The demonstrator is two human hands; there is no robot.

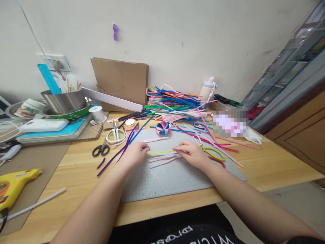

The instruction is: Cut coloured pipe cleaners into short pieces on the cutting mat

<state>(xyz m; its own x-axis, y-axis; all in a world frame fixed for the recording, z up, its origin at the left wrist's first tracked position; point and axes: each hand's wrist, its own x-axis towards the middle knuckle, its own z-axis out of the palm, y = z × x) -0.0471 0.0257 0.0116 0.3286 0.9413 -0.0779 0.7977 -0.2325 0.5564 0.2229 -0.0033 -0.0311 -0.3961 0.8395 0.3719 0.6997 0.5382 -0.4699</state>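
A yellow pipe cleaner point(160, 153) stretches level between my two hands above the grey cutting mat point(162, 184). My left hand point(135, 152) pinches its left end, and the fingers of my right hand point(191, 152) close on its right end. Just below it, pale pink pipe cleaners point(162, 162) lie on the mat, partly covered by my right hand. Another pale pink piece point(156, 139) rests beyond the yellow one. Farther back sits a small round ball of pink, white and blue pipe cleaners point(163, 127).
A heap of coloured pipe cleaners point(175, 101) lies at the back. Left of the mat are black-handled scissors point(101, 149), white-handled scissors point(116, 135) and purple pipe cleaners point(119, 151). Yellow-handled pliers point(215, 153) lie at right. A yellow glue gun point(17, 183) is at far left.
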